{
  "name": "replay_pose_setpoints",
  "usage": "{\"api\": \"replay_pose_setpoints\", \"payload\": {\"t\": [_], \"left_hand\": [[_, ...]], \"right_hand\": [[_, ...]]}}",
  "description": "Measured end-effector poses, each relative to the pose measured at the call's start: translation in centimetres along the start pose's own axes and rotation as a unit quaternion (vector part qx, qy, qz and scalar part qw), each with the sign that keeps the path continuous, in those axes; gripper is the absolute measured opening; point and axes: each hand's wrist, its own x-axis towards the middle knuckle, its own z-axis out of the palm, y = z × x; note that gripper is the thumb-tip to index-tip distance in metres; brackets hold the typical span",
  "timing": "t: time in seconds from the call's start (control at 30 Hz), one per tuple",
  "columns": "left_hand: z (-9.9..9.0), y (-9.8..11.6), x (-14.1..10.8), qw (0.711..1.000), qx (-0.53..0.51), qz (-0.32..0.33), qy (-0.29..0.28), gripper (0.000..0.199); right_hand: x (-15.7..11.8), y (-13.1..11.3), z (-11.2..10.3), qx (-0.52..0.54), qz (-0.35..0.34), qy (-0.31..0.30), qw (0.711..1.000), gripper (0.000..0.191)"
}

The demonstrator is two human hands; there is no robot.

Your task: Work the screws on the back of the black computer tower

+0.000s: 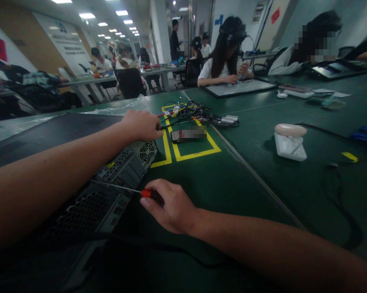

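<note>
A dark computer case [122,162] lies at the left with its rear panel, vents and ports facing my right side. My right hand [171,205] is closed around a screwdriver [145,193] with a red handle; its long shaft points left to the rear panel, where my left forearm partly hides the area round the tip. My left hand [143,125] rests at the far rear corner of the case, fingers curled over the edge. Whether those fingers grip the case or something small is unclear.
Tangled cables [198,112] lie beyond my left hand, near a dark device [188,134] inside yellow tape [198,154]. A white box [289,146] stands at the right. A black cable crosses the near side. Several people sit at tables beyond.
</note>
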Motion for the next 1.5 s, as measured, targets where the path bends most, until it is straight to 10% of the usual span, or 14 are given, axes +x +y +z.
{"api": "replay_pose_setpoints", "payload": {"t": [1.5], "left_hand": [[-0.41,0.15,-0.13,1.000,-0.009,-0.004,-0.015,0.064]], "right_hand": [[0.00,-0.04,-0.06,0.005,0.001,-0.009,1.000,0.026]]}}
